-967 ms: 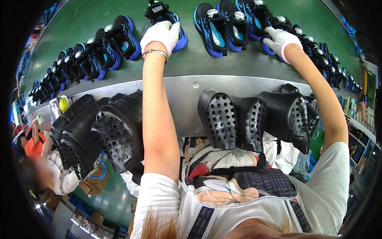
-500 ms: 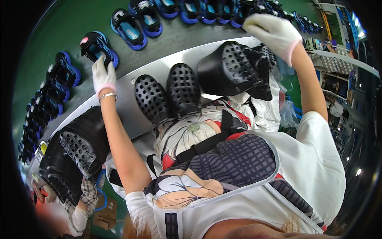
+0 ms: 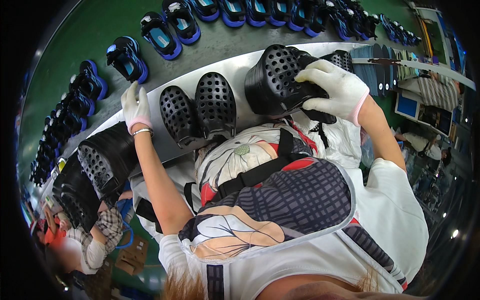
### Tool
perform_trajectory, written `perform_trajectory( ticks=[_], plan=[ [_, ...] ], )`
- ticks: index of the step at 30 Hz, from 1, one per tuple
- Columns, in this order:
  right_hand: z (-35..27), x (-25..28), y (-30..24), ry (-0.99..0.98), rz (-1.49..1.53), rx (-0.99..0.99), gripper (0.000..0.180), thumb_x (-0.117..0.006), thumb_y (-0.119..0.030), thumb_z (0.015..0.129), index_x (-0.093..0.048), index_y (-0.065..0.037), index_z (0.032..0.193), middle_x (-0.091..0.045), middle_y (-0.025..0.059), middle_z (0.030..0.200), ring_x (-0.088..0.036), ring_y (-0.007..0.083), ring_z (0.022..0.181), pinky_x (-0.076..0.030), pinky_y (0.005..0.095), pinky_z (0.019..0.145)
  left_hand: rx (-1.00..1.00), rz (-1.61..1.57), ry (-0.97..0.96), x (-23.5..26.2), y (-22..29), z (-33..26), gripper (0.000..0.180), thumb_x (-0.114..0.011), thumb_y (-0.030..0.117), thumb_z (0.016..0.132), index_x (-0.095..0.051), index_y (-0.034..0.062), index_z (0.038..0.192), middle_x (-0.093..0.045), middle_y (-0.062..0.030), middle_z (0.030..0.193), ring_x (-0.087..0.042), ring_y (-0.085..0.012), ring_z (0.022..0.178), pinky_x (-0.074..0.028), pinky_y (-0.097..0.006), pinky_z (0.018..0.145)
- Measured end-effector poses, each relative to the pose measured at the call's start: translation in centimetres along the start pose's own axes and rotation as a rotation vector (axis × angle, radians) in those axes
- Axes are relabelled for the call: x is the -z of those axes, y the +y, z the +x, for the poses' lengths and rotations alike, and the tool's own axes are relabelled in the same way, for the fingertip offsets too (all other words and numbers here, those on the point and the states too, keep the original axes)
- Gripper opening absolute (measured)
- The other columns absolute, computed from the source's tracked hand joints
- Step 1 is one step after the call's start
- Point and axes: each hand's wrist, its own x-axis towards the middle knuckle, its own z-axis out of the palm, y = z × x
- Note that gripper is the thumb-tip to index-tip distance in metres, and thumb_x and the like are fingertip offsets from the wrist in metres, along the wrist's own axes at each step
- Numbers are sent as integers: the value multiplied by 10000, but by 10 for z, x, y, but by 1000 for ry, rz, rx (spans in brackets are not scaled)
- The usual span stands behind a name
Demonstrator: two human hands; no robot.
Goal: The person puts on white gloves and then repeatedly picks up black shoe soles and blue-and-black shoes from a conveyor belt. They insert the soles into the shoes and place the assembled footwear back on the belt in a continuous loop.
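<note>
My left hand, in a white glove, has its fingers stretched toward the heel of a black and blue sports shoe; whether the tips touch it I cannot tell. My gloved right hand lies over a nested stack of black perforated shoe-shaped inserts, thumb and fingers spread, hiding part of the stack. Between my hands a pair of such inserts, one on the left and one on the right, rests on the metal ledge. Another nested stack sits by my left forearm.
Beyond the ledge, a dark green belt carries a long row of similar shoes. Flat insoles stand in a row at the right. A person in a checked sleeve is at the lower left, near a cardboard box.
My right hand has come down from above the ledge onto the right stack of inserts. My left hand has drawn back slightly from inside the shoe's opening to its heel.
</note>
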Motion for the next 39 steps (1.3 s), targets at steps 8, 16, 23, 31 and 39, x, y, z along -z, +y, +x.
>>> perform_trajectory(
  ticks=[8, 16, 23, 31, 39],
  plan=[
    [-34, 56, 91, 457, -29, -463, 294, -601, -266, 865, -643, -61, 1073, -662, 128, 971, -636, 230, 895, -489, 313, 820, -10, 21, -35, 11, -12, -25, 366, -551, 269, 919, -610, 72, 1222, -596, -177, 1187, -598, -292, 1044, -455, -365, 913],
    [-107, -68, 246, 337, -19, -727, 334, -592, -194, 815, -599, -138, 1144, -610, 155, 1085, -587, 330, 1028, -467, 365, 901, 119, -152, -168, 1, -9, -41, 369, -530, 264, 937, -611, 37, 1217, -609, -165, 1187, -591, -276, 1088, -434, -348, 953],
    [-108, -102, 282, 353, -121, -612, 303, -586, -95, 804, -579, -127, 1105, -576, 147, 1102, -565, 350, 1030, -463, 387, 894, 3, -66, -220, 0, 3, -36, 311, -532, 232, 949, -628, 63, 1192, -618, -156, 1168, -594, -287, 1075, -448, -354, 936],
    [-100, -72, 250, 237, -162, -398, 384, -645, -78, 757, -563, -29, 1129, -580, 161, 1071, -560, 342, 1031, -464, 400, 904, 96, -3, -173, 15, -7, -43, 331, -528, 263, 935, -630, 63, 1179, -629, -163, 1169, -592, -307, 1091, -442, -359, 959],
    [-58, 11, 200, 456, 27, -400, 351, -652, -51, 840, -534, -18, 1169, -585, 57, 1032, -594, 139, 901, -481, 277, 833, 226, -503, -13, 54, 37, -29, 324, -553, 282, 919, -650, 67, 1140, -652, -144, 1067, -647, -246, 961, -490, -325, 862]
  ],
)
